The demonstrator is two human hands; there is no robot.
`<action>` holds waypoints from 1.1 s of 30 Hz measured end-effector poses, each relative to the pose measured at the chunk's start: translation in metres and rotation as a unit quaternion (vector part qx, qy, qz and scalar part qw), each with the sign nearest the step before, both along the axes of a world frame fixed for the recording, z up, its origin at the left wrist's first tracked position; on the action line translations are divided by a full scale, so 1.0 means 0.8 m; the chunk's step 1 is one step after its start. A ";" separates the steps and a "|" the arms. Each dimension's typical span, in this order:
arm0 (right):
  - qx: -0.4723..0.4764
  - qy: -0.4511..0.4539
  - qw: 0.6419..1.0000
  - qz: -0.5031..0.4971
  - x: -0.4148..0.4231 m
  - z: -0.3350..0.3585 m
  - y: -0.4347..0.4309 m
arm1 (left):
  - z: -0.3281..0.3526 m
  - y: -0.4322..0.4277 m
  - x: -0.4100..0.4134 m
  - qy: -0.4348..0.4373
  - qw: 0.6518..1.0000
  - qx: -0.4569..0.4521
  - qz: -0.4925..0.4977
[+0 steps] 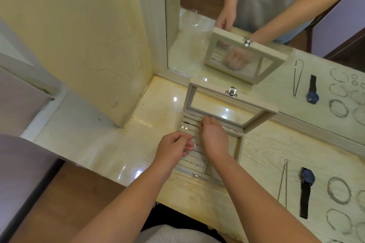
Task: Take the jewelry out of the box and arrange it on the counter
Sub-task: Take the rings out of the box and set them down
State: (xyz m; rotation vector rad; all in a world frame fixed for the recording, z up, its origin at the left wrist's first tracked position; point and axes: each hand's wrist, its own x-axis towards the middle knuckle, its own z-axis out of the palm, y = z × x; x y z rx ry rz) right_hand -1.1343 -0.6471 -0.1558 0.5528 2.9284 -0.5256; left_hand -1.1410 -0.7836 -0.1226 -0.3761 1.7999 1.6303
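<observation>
A beige jewelry box (235, 144) stands open on the counter (256, 154), its glass-paned lid (223, 102) tilted back. Both hands are inside it over the padded ring rolls. My right hand (212, 136) reaches to the upper rows, fingertips curled down by small earrings (185, 128). My left hand (174, 147) is beside it with fingers curled; whether either hand holds a piece I cannot tell. To the right on the counter lie a chain necklace (282, 181), a blue-faced watch (307, 183) and several silver bangles (338, 189).
A wall mirror (256, 25) rises behind the counter and reflects the box, the laid-out jewelry and a person's arms. A cream cabinet side (83, 45) stands at the left. The counter's front edge runs just below the box.
</observation>
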 end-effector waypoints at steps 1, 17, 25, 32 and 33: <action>-0.009 0.003 1.000 0.000 0.000 0.000 0.001 | 0.000 0.000 0.000 0.001 1.000 -0.001 -0.001; -0.583 0.113 0.753 -0.283 0.026 0.059 -0.006 | 0.031 0.025 -0.008 0.125 0.992 0.014 0.028; -0.605 0.136 0.723 -0.304 0.059 0.082 -0.007 | 0.050 0.027 0.003 0.176 0.984 0.002 -0.012; -0.477 0.217 0.805 -0.277 0.104 0.109 0.002 | 0.065 0.030 0.018 0.198 0.979 0.025 -0.052; -0.459 0.228 0.817 -0.265 0.111 0.111 0.002 | 0.067 0.032 0.022 0.204 0.977 0.030 -0.063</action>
